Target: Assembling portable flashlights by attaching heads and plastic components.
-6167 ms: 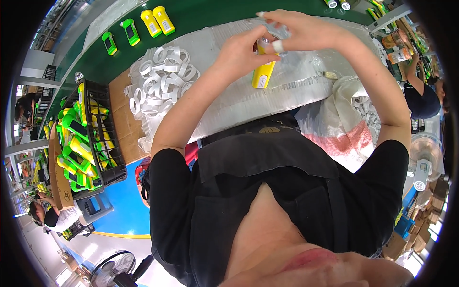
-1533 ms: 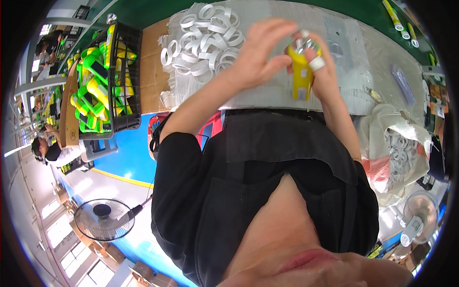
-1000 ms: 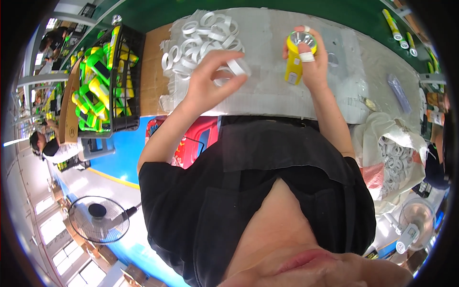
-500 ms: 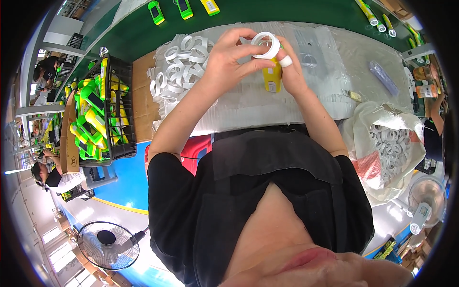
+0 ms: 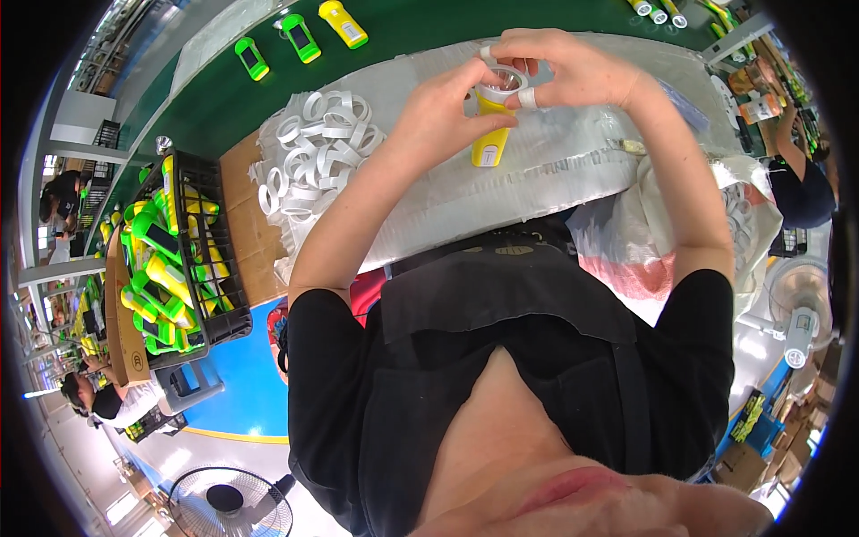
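Yellow tapered plastic torch (image 5: 489, 149): long axis near-to-far, head between left hand (image 5: 445, 106) and right hand (image 5: 580, 72), neither nearer. White plastic ring (image 5: 492, 93) at that head; seating unclear. Both hands: fingers half-curled, gripping the head end.

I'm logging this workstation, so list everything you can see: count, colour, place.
Held flashlight: one, yellow, between both hands
Ring: one, white, at its head
Loose rings: many, white, piled bench left
Workbench: one, green, grey sheet on top
Laid-out lamps: three, two green, one yellow, bench far left
Far flashlights: three, yellow-white, bench far right
Crate: one, black, left
Crated lamps: many, green and yellow, inside
Sack: one, white and pink, right
Fans: two, dark lower left, pale lower right
Co-workers: at least three, both sides
Left hand, right hand: one each, at flashlight's head
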The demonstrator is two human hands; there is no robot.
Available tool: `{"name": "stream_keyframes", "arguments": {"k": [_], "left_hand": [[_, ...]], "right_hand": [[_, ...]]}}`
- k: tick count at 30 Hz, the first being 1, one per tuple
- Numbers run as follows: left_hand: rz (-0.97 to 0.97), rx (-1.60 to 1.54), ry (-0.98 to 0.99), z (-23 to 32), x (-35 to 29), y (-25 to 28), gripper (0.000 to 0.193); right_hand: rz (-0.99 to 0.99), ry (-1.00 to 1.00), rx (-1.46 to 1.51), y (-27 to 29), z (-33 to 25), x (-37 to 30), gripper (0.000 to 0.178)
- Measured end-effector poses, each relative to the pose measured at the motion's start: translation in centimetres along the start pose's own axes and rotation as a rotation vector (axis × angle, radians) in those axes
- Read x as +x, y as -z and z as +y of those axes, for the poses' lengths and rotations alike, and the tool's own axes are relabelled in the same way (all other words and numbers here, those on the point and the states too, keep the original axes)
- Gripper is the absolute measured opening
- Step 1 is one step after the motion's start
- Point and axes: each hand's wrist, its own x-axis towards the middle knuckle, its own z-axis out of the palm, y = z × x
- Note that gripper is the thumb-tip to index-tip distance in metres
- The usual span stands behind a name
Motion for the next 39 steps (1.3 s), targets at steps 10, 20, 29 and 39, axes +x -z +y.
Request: {"name": "stream_keyframes", "arguments": {"k": [10,20,29,39], "left_hand": [[0.029,-0.129,-0.001,-0.1,0.1,-1.1,0.037],[0.009,-0.113,-0.061,-0.2,0.9,-1.3,0.036],[0.004,-0.088,-0.093,-0.8,1.1,-1.9,0.037],[0.053,0.034,-0.027,0.0,0.8,-2.9,0.036]], "right_hand": [[-0.286,-0.174,-0.173,1.1,-2.1,1.1,0.039],[-0.219,-0.157,-0.181,1.3,-1.8,0.2,0.047],[-0.078,-0.352,-0.178,-0.4,-1.0,-1.0,0.043],[-0.209,-0.652,-0.347,0.6,-3.1,0.4,0.054]]}}
